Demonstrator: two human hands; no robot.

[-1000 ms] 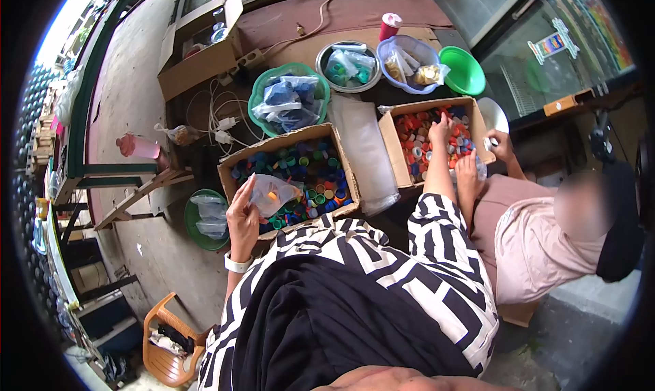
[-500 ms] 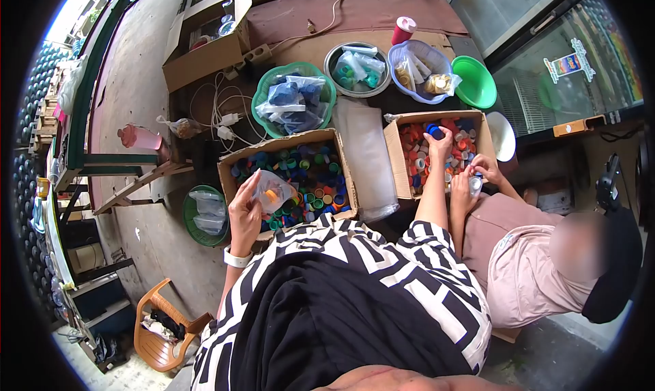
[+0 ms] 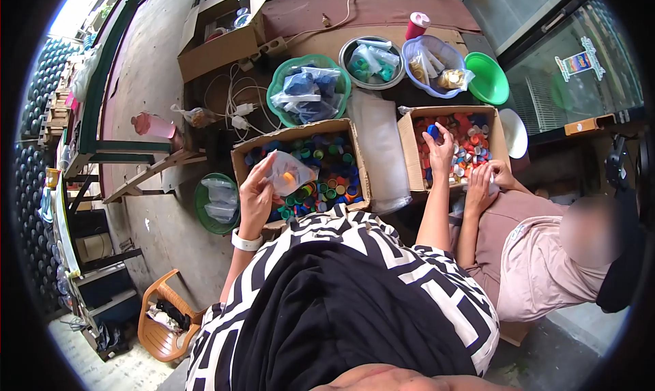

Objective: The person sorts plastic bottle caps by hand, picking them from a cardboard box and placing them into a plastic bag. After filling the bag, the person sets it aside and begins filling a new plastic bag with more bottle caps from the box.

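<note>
My left hand [image 3: 256,194], with a white watch band at the wrist, is closed on the edge of a clear plastic bag [image 3: 299,167]. An orange bottle cap [image 3: 290,181] shows through the bag. Below it is a cardboard box [image 3: 239,160] of mostly blue and green bottle caps [image 3: 331,185]. My right hand [image 3: 441,151] pinches a blue bottle cap [image 3: 432,131] above a second cardboard box [image 3: 411,160], which holds mainly red, orange and white caps [image 3: 472,144].
At the right, a co-worker's hands [image 3: 486,185] meet at the second box's near edge. Behind the boxes stand a green basin [image 3: 278,111], a metal bowl [image 3: 346,58] and a lilac basin [image 3: 411,47], all holding bagged caps. Flat plastic sheets [image 3: 376,152] lie between the boxes.
The scene has shifted slightly right in view. My right hand, still pinching the blue cap, is a little further left over its box. The co-worker's hands have come closer together.
</note>
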